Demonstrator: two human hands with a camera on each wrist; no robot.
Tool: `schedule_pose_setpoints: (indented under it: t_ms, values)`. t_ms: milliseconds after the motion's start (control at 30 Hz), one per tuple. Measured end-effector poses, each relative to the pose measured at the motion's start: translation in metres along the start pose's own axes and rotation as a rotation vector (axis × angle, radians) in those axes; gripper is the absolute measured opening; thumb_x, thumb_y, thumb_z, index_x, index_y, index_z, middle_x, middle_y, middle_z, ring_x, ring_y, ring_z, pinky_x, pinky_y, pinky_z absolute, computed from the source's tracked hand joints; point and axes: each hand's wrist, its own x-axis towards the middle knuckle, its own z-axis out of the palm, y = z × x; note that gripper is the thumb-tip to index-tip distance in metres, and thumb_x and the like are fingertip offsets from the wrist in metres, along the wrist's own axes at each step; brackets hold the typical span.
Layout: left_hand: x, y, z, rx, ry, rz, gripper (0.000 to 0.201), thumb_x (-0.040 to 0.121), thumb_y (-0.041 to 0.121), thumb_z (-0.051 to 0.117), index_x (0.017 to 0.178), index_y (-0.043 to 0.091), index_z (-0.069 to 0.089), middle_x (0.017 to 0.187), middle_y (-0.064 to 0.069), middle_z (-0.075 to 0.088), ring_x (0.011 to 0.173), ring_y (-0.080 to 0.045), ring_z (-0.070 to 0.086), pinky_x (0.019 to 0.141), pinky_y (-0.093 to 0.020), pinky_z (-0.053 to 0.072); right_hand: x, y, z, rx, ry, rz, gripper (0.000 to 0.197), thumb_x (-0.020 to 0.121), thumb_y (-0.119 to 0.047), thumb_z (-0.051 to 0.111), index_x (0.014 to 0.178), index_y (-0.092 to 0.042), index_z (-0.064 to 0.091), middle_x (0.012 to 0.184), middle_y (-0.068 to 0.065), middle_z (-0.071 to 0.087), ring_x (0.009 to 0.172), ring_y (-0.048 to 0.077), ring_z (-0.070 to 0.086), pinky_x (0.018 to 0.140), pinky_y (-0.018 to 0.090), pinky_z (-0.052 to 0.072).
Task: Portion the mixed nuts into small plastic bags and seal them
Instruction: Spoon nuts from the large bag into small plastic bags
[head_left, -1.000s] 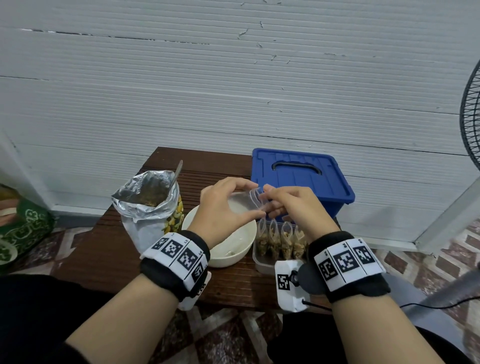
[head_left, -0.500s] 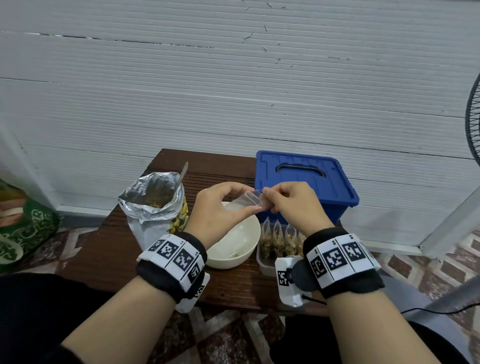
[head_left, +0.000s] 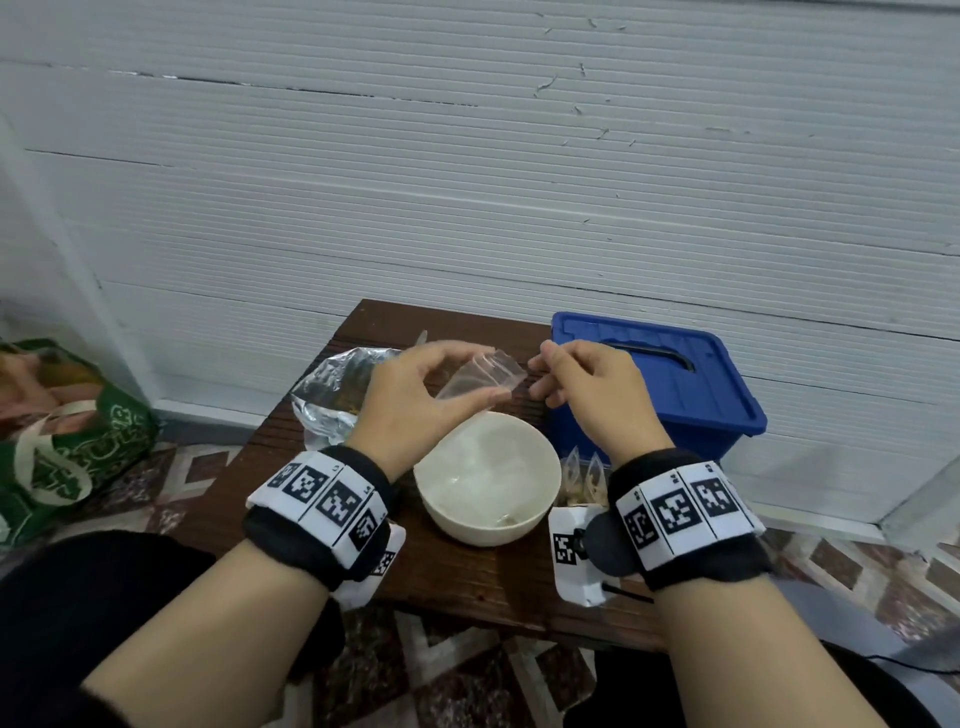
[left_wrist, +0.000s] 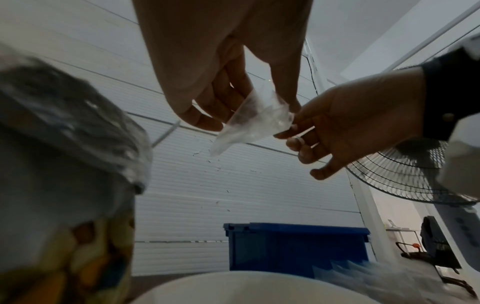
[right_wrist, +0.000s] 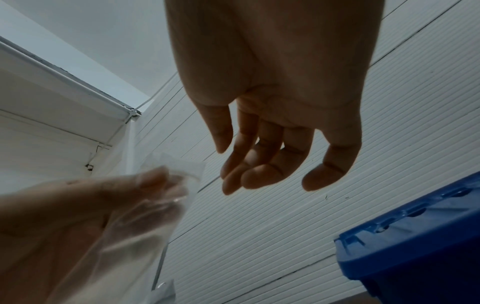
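A small clear empty plastic bag (head_left: 491, 371) hangs above the white bowl (head_left: 545, 499), pinched between the thumb and fingers of my left hand (head_left: 467, 387). From the left wrist view the bag (left_wrist: 254, 121) is crumpled into a cone in my left hand (left_wrist: 249, 111). My right hand (head_left: 545, 371) hovers just right of the bag with loosely curled fingers and holds nothing; the right wrist view shows my right hand (right_wrist: 246, 166) apart from the bag (right_wrist: 168, 197). The opened foil nut bag (head_left: 337, 384) stands at the left with a spoon handle (head_left: 421, 338) sticking out.
A blue lidded box (head_left: 675, 384) fills the table's right side. Several filled small bags (head_left: 587, 480) stand in a clear tub before it. The brown table (head_left: 467, 577) is small. A green bag (head_left: 67, 441) sits on the floor at left, and a fan (left_wrist: 405, 174) stands at right.
Both hands have risen a little above the bowl. My right hand has let go of the bag's mouth, so only my left hand holds the bag now.
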Motion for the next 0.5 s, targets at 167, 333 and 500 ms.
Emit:
schedule_pose_setpoints:
  t_ms: [167, 333, 500]
  values:
    - [0.012, 0.002, -0.045, 0.005, 0.117, -0.06, 0.033, 0.069, 0.03, 0.083, 0.098, 0.037, 0.068, 0.093, 0.015, 0.071, 0.087, 0.001, 0.066, 0.076, -0.014, 0.053, 0.002, -0.006, 0.02, 0.045, -0.036, 0.003, 0.024, 0.097, -0.029, 0.051, 0.092, -0.015, 0.069, 0.071, 0.0, 0.071, 0.064, 0.005, 0.06, 0.068, 0.019, 0.048]
    - [0.023, -0.012, -0.085, -0.04, 0.277, -0.078, 0.037, 0.071, 0.024, 0.083, 0.104, 0.027, 0.069, 0.096, 0.011, 0.071, 0.088, 0.0, 0.067, 0.077, -0.013, 0.051, 0.003, -0.009, 0.049, -0.005, -0.092, -0.012, 0.016, 0.095, -0.033, 0.056, 0.092, -0.022, 0.067, 0.076, -0.004, 0.071, 0.072, 0.008, 0.062, 0.081, 0.032, 0.053]
    - [0.029, -0.039, -0.107, 0.024, 0.3, -0.127, 0.039, 0.07, 0.031, 0.082, 0.107, 0.023, 0.069, 0.098, 0.01, 0.071, 0.091, -0.003, 0.067, 0.08, -0.017, 0.053, 0.01, -0.009, 0.081, -0.028, -0.101, -0.017, 0.023, 0.091, -0.036, 0.061, 0.107, -0.022, 0.067, 0.09, -0.001, 0.069, 0.091, 0.015, 0.065, 0.09, 0.042, 0.053]
